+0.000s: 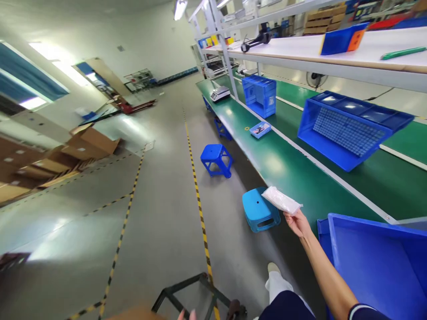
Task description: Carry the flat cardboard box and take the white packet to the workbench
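While pinched at one end by the right hand [298, 223], white pouch [282, 200] juts out level above the green surface's [283, 164] edge. Probably light, soft, crinkly; better gripped mid-body. Left hand [187, 315] barely visible, state unclear.

A long green workbench [283, 166] is holding a big blue plastic crate [350, 129], a small blue tray [260, 129], a grey weighing scale [220, 93] and another blue crate [260, 95].
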### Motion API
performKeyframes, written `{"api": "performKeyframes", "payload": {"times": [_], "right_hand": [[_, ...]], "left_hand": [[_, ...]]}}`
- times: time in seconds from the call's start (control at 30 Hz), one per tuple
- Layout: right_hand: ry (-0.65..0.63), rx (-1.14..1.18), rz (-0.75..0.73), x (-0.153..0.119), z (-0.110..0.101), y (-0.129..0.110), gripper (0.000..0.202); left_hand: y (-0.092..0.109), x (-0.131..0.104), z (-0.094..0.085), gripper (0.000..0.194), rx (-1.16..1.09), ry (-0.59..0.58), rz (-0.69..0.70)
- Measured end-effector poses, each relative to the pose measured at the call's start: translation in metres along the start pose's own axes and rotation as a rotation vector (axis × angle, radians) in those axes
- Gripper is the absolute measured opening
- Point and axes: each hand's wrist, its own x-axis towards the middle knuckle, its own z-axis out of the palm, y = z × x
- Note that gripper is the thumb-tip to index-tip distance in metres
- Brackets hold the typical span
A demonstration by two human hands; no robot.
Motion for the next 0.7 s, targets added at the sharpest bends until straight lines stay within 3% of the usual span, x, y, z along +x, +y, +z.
{"api": "performKeyframes", "payload": {"times": [0.07,0.1,0.17,0.23,0.33,0.47,0.57,0.7], "right_hand": [[-0.106,-0.017,0.122,-0.03,0.039,0.014,0.044],[-0.166,-0.03,0.184,-0.046,0.058,0.023,0.046],[-0.323,-0.089,0.308,-0.082,0.093,0.044,0.049],[-0.511,-0.189,0.403,-0.118,0.121,0.063,0.047],[-0.835,-0.52,0.376,-0.161,0.149,0.077,0.041],[-1.271,-0.995,0.13,-0.184,0.171,0.07,0.047],[-1.345,-1.058,0.08,-0.187,0.185,0.064,0.052],[-1.418,-1.114,0.115,-0.196,0.203,0.078,0.059]], "left_hand": [[0.002,-0.009,0.014,0.032,-0.188,-0.149,0.06],[0.005,-0.016,0.022,0.04,-0.409,-0.384,0.109],[0.016,-0.029,0.034,0.054,-0.739,-0.682,0.137],[0.028,-0.038,0.037,0.069,-1.04,-0.8,0.144],[0.034,-0.04,0.019,0.053,-1.279,-0.648,-0.014],[0.01,-0.038,-0.027,0.036,-1.444,-0.404,-0.147],[-0.009,-0.04,-0.05,0.039,-1.466,-0.346,-0.083],[-0.021,-0.048,-0.059,0.044,-1.414,-0.372,0.002]]}}
